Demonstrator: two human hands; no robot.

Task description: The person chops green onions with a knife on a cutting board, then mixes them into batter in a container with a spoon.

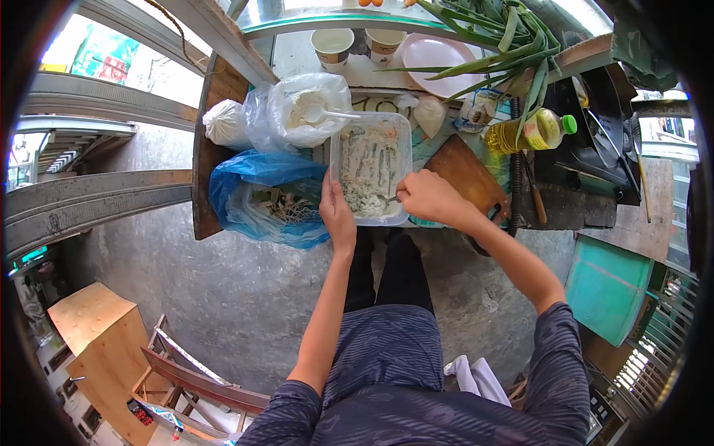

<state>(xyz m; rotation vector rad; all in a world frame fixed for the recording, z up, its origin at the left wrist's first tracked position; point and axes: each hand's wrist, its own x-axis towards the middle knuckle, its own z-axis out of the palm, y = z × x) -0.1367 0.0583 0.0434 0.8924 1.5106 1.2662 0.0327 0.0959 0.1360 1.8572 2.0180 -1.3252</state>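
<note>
We seem mid-stir.
Our left hand [337, 212] grips the tub [408, 152]'s left side, our right hand [428, 195] clenches a utensil [391, 198] inside; the next stroke likely needs steady bracing.

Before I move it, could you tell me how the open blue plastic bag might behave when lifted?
The open blue plastic bag will probably be floppy, since its thin sides crumple. It looks fairly light, holding pale stringy scraps. It may sag, as it seems to overhang the brown wooden table.
</note>
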